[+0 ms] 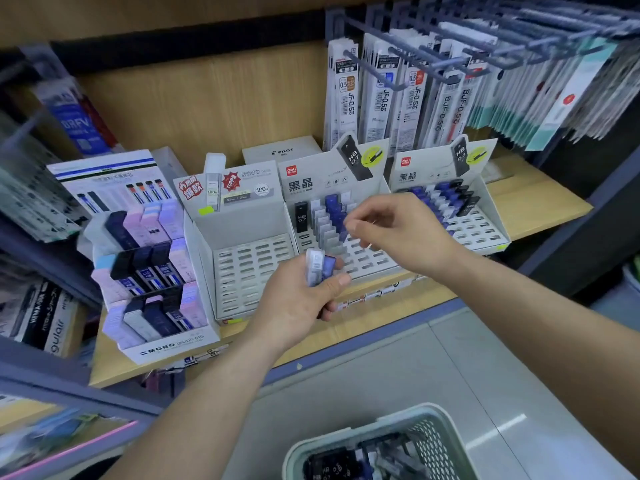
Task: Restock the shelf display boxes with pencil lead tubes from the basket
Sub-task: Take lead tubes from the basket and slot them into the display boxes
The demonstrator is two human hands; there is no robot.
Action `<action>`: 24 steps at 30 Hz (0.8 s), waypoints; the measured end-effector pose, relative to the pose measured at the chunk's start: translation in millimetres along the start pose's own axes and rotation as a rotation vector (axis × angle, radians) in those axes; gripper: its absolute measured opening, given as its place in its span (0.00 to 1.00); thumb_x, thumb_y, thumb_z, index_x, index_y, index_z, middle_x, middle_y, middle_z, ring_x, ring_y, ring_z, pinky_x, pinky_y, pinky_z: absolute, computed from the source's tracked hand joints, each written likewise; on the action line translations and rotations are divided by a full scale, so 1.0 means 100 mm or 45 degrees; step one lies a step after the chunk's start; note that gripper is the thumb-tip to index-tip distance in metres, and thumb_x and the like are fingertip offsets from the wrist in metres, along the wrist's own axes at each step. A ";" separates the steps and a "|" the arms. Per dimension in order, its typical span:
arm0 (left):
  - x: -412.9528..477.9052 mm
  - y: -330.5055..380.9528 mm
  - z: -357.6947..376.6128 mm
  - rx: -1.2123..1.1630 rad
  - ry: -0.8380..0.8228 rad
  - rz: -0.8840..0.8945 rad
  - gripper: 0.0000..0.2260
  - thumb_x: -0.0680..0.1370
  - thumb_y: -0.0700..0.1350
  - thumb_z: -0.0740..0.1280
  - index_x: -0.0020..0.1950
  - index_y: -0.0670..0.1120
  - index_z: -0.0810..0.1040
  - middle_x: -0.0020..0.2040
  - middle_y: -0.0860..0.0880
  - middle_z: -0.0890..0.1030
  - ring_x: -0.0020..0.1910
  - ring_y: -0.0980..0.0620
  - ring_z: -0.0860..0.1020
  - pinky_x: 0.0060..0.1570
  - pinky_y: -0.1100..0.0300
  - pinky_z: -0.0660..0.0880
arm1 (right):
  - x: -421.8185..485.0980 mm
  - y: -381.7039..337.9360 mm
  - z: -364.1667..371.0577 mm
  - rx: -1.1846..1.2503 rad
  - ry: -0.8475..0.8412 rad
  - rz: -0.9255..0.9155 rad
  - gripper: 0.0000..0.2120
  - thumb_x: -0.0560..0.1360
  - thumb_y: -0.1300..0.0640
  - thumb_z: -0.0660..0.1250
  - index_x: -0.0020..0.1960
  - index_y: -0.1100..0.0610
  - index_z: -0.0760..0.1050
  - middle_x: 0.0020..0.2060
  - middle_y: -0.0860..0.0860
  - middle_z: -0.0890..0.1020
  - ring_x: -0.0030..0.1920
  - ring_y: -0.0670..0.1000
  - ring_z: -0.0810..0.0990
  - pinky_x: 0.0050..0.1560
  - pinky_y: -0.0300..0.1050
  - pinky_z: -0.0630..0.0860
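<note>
Tubes: a small stack (320, 266), gripped in my left hand (304, 299) just in front of the middle box (304, 181); I judge it's held close so each one is a short reach.
Right hand (391, 230): over that box's blue row (334, 209), fingers curled (pinching a tube? I cannot tell).
Basket (363, 426): well below the box, with more tubes inside.

Pen refill packs (346, 95) hang on peg hooks (374, 71) upper right; PILOT box (282, 152) against wooden back panel (207, 109).
</note>
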State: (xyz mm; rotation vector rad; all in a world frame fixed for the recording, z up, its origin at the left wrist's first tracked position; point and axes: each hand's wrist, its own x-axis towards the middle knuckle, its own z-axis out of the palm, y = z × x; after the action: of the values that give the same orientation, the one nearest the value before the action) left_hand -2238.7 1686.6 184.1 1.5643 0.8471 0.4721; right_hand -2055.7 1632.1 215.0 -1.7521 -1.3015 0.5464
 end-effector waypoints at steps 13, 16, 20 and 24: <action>-0.20 0.22 0.28 -0.144 -0.259 0.038 0.06 0.80 0.36 0.67 0.56 0.42 0.77 0.42 0.44 0.81 0.36 0.47 0.82 0.35 0.60 0.81 | -0.61 -0.19 -0.27 0.310 0.007 0.256 0.10 0.80 0.66 0.65 0.52 0.55 0.81 0.44 0.59 0.82 0.35 0.49 0.82 0.40 0.47 0.83; -0.22 0.23 0.28 -0.156 -0.220 0.016 0.06 0.82 0.36 0.65 0.58 0.39 0.76 0.41 0.45 0.82 0.33 0.48 0.80 0.28 0.62 0.77 | -0.68 -0.17 -0.34 0.378 0.029 0.253 0.11 0.81 0.67 0.62 0.52 0.57 0.81 0.49 0.64 0.81 0.37 0.50 0.82 0.41 0.45 0.83; -0.23 0.25 0.28 -0.106 -0.153 0.045 0.04 0.82 0.38 0.65 0.55 0.44 0.78 0.41 0.49 0.84 0.29 0.53 0.77 0.24 0.63 0.70 | -0.68 -0.10 -0.35 0.427 0.042 0.253 0.09 0.80 0.69 0.63 0.52 0.61 0.81 0.47 0.61 0.82 0.40 0.50 0.84 0.48 0.45 0.83; -0.17 0.21 0.27 -0.025 -0.106 0.027 0.05 0.80 0.38 0.68 0.54 0.46 0.79 0.46 0.45 0.83 0.27 0.55 0.73 0.24 0.62 0.69 | -0.67 -0.06 -0.37 0.469 0.037 0.276 0.03 0.77 0.65 0.69 0.49 0.64 0.81 0.42 0.56 0.83 0.42 0.51 0.83 0.50 0.44 0.83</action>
State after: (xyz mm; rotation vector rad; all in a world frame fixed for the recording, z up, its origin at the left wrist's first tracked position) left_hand -2225.4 1656.1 202.5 1.5655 0.7610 0.4265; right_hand -2054.8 1556.8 230.4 -1.5901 -0.9249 0.8243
